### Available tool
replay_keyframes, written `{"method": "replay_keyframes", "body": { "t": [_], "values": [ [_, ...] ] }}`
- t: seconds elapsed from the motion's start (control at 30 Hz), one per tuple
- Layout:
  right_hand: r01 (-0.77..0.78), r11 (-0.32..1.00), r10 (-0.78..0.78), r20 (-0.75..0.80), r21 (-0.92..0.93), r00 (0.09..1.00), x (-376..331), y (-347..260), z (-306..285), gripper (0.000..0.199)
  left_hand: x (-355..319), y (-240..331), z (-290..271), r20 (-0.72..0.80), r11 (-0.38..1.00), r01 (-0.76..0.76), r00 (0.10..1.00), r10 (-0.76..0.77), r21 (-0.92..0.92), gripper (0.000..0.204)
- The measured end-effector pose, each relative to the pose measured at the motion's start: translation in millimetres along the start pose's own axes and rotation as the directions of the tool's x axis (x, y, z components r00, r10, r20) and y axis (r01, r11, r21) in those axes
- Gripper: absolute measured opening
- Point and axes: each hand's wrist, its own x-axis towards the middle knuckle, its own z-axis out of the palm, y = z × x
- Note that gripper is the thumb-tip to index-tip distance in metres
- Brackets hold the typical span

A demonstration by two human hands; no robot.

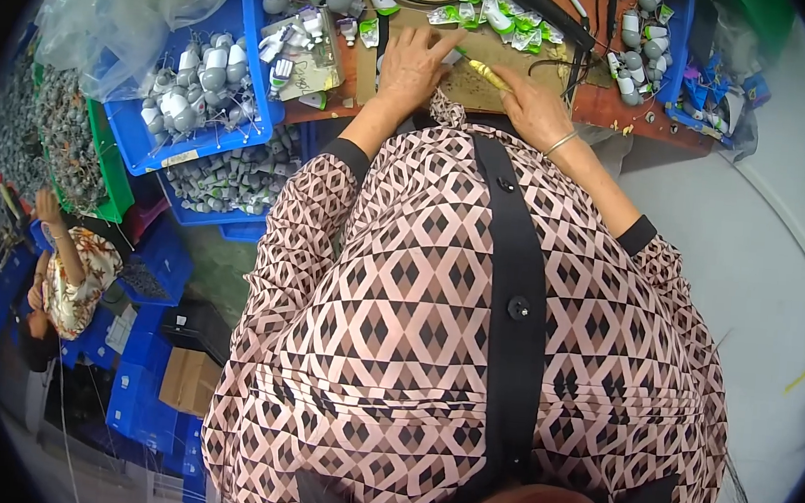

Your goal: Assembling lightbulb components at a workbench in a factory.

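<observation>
yellow-handled tool (485, 73) is in our right hand (535, 109), fingers closed round the rear end of its handle. it slants forward and left, its front end just beside the fingertips of our left hand (415, 68). left hand is palm down, fingers reaching forward and right; a small pale piece sits by those fingertips, but we can't tell whether it's pinched or only touched.

under both: brown board (468, 96) on the red-brown table (645, 118). knotted cloth (447, 110) of our patterned top bunches up at the board's near edge, between the wrists.

clutter close in: black cable (561, 63) lies just right of the board, beyond the right hand. heap of green-and-white packets (506, 18) crowds the board's far side. grey box (325, 73) with white parts on it sits just left of the left hand, so room is tight that way.

further out: grey-and-white bulbs (633, 62) piled on the right. on the left we've got a blue crate (261, 84) of similar bulbs, with a clear plastic bag (136, 27) slumped over its far corner. beyond that, green crate (117, 172) of small grey parts, then a co-worker in a floral top (80, 285).
</observation>
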Motion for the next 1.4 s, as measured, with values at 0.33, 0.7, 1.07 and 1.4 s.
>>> {"method": "replay_keyframes", "body": {
  "t": [0.33, 0.7, 1.07, 1.4],
  "values": [
    [-0.089, 0.996, 0.09, 0.045, -0.03, 0.995, 6, -8, -5, 0.033, 5, -13, 3, 0.034, 0.974, 0.071, 0.996, -0.081, 0.215, 0.036],
    [-0.076, 0.995, 0.077, 0.017, -0.06, 0.997, 15, 2, 0, 0.033, 24, -16, 7, -0.027, 0.991, -0.119, 0.992, 0.121, 0.064, 0.03],
    [-0.054, 0.998, 0.053, -0.019, -0.04, 0.998, 14, -5, -6, 0.036, 26, -24, 3, -0.031, 0.996, -0.089, 0.995, 0.09, 0.022, 0.021],
    [-0.062, 0.993, 0.069, 0.067, -0.1, 0.995, 17, -11, -6, 0.032, 7, 1, 10, -0.041, 0.991, 0.115, 0.992, -0.118, -0.072, 0.026]
  ]
}}
